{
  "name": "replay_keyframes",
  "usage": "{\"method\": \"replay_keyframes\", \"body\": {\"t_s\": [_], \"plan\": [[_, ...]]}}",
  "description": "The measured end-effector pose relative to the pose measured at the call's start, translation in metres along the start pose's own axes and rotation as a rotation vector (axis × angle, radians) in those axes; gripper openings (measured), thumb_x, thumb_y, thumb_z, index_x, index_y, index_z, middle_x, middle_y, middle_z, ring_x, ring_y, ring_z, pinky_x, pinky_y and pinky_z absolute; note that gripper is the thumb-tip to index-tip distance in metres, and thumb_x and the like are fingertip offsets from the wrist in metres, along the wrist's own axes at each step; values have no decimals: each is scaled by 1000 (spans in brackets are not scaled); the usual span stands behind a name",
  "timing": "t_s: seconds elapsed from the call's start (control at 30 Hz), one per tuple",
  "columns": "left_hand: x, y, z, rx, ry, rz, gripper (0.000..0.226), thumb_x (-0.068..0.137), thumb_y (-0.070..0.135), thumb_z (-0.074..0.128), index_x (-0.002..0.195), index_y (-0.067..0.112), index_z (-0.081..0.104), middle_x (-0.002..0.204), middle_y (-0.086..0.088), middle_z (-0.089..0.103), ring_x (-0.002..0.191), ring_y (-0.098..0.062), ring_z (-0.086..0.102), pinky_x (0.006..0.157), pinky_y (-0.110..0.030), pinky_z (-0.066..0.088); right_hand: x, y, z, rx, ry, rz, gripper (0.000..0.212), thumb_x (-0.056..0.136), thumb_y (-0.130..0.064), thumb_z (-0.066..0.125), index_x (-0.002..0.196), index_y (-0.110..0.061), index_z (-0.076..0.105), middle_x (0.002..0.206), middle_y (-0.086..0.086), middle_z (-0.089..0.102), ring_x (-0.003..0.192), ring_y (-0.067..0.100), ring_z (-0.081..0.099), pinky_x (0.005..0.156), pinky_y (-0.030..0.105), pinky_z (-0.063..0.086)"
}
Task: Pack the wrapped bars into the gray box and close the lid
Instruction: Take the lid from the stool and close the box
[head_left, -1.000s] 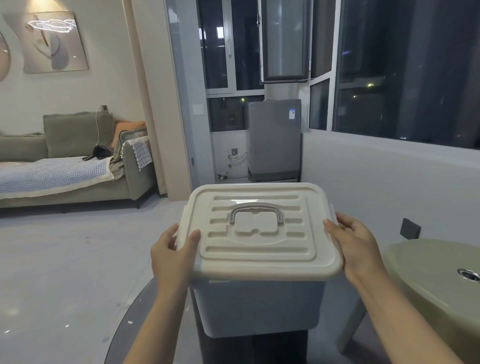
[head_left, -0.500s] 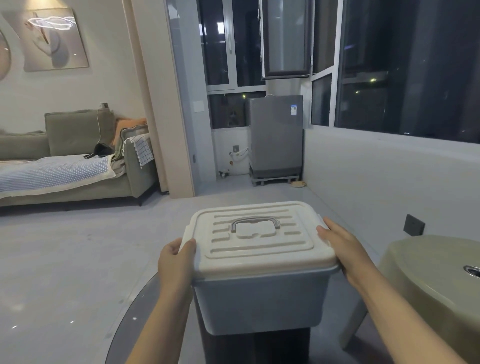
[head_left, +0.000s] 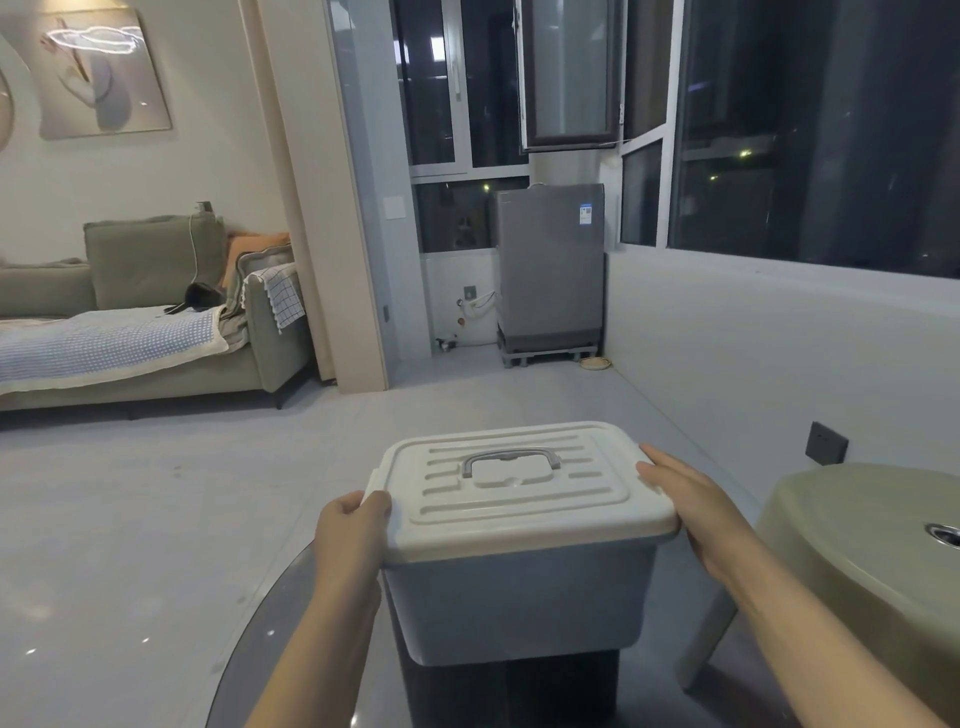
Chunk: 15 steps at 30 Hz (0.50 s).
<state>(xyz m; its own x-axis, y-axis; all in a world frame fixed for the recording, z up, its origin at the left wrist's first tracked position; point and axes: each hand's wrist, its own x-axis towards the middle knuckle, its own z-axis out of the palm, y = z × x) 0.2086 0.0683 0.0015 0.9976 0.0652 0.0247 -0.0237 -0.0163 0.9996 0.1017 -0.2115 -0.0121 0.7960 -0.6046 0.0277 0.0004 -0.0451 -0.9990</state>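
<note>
Head view, looking down past two forearms. Between the hands sits the gray box (head_left: 519, 603), held over a round glass table (head_left: 291, 623) with a dark base under it; whether the box rests on the glass or hangs just above it cannot be told. Its long axis runs from one hand to the other, the near long wall facing the person. On top, the cream lid (head_left: 524, 499) is fitted level, its gray handle (head_left: 511, 460) lying flat along the same axis. The left hand (head_left: 348, 540) grips the lid's left edge, thumb on top. The right hand (head_left: 696, 504) lies against the right edge, fingers fairly straight. No wrapped bars show. Risk: a grip on the lid rim alone could let the box drop away if the lid is not latched.
</note>
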Motion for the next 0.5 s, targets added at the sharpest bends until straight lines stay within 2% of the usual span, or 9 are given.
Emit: {"method": "replay_keyframes", "body": {"t_s": [0.1,0.2,0.3,0.37,0.43,0.5], "plan": [[-2,-4,-2,35,-14,28,13,83,2,46,73,10,41,72,-8,24,64,-18,19,56,-30,13,-6,1,1,-36,11,13,46,88,-21,54,134,-26,50,136,-8,51,120,14,47,96,29,37],[-1,-6,-3,34,-35,25,12,84,4,46,73,9,45,74,-10,31,65,-20,25,55,-30,17,-10,2,1,-21,17,23,45,88,-22,54,133,-27,51,132,-10,53,118,13,49,94,29,37],[0,-5,-4,43,-68,-46,14,86,8,45,75,9,53,74,-7,44,65,-21,35,55,-29,26,-12,1,2,32,7,66,42,88,-23,53,128,-32,53,124,-11,57,112,15,55,88,32,44],[0,-2,-4,34,-103,-153,14,87,14,45,77,16,55,80,-5,53,69,-24,45,61,-31,37,-13,-1,3,47,14,131,32,87,-25,54,117,-36,54,111,-10,60,98,15,59,77,34,50],[1,0,-6,-3,-134,-289,9,88,21,50,82,21,56,85,-3,59,73,-23,53,70,-34,45,-13,-3,4,44,40,196,18,85,-26,57,102,-22,60,95,-3,64,81,17,60,67,31,50],[5,-1,-10,-39,-126,-334,10,87,22,56,79,16,56,85,-4,61,73,-21,55,71,-33,46,-14,-4,5,70,57,253,12,83,-25,61,87,-14,63,80,3,63,68,17,56,57,27,44]]}}
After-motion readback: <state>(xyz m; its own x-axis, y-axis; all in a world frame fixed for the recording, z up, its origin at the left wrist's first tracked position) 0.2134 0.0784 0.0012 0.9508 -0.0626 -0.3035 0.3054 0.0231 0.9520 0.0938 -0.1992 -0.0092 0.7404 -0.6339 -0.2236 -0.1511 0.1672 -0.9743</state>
